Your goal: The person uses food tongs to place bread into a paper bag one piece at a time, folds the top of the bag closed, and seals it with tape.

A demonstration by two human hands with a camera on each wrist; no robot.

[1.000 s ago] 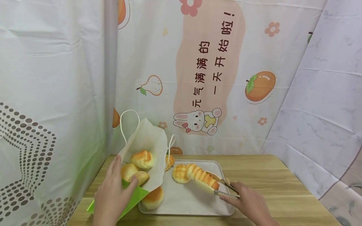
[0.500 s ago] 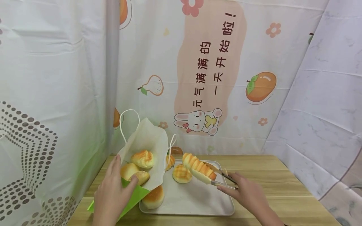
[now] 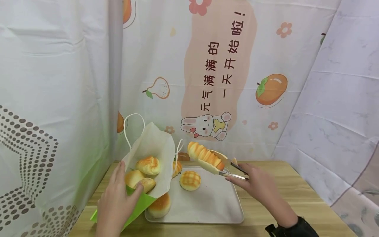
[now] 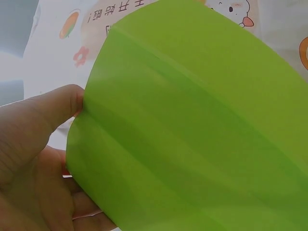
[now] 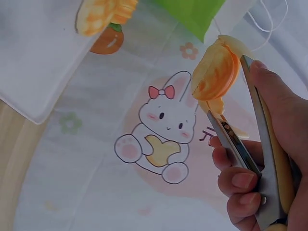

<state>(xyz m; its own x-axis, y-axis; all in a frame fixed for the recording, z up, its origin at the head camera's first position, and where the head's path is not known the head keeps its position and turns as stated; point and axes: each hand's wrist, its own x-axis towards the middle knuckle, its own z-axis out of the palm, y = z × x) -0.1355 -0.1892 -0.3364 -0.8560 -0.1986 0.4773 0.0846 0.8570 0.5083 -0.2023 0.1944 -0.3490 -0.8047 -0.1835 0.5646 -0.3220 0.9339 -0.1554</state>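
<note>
My right hand (image 3: 257, 179) grips metal tongs (image 3: 235, 174), also seen in the right wrist view as tongs (image 5: 264, 159) with the fingers curled round them. Between the tips of the tongs is a long ridged bread roll (image 3: 205, 156), raised above the tray and tilted. My left hand (image 3: 116, 197) holds the lower rim of a green paper bag (image 3: 139, 207), its thumb at the mouth. The left wrist view shows the thumb and fingers at the edge of the bag (image 4: 183, 120). Inside the white-lined bag lie several breads (image 3: 148, 165).
A light tray (image 3: 207, 207) lies on the wooden table (image 3: 284, 194). It bears a round checked bun (image 3: 190, 180); a brown-topped bun (image 3: 160, 205) sits at its left edge. Another bread (image 3: 176, 168) is partly hidden behind the bag. A printed curtain (image 3: 165, 49) hangs behind.
My right hand has lifted the ridged bread roll with the tongs, up off the tray and away from the checked bun. The left hand and the bag have stayed in place.
</note>
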